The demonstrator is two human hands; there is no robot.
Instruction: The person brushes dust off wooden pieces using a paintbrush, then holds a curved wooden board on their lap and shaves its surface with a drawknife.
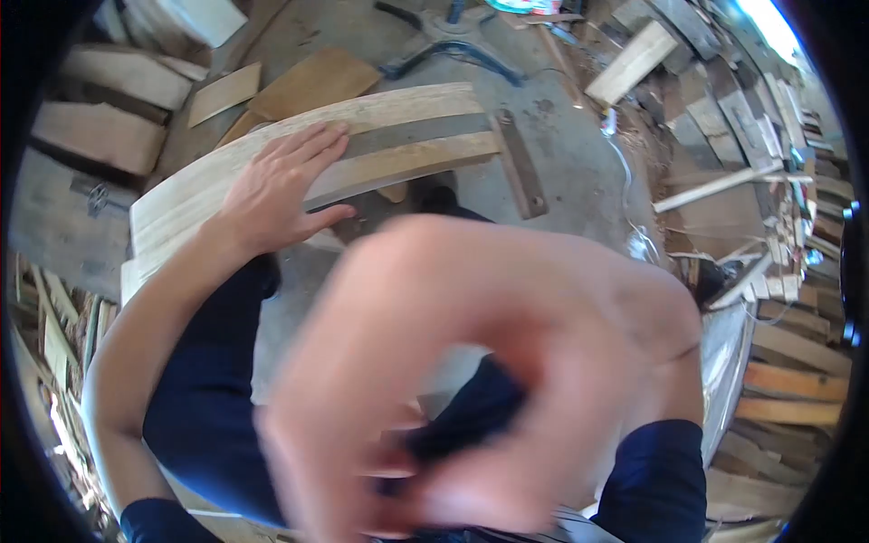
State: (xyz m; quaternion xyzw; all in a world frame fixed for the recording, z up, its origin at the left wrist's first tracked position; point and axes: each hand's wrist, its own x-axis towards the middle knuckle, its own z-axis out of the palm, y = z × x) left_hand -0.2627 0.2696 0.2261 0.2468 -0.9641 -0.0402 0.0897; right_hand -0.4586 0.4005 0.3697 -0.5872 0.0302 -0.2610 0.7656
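Note:
My left hand lies with its fingers stretched out on a pale, curved wooden piece. Its thumb points right past the lower edge of the wood. A grey strip runs along the right part of this piece. Close to the camera, my right hand looms large and blurred, its fingers curling round. What it holds, if anything, cannot be made out. Beside the right end of the wooden piece, a flat dark bar with a hole lies on the floor.
Flat boards lie beyond the wooden piece, near a metal star-shaped base. Wood offcuts are piled at the right, with a white cable beside them. More blocks stand at the left.

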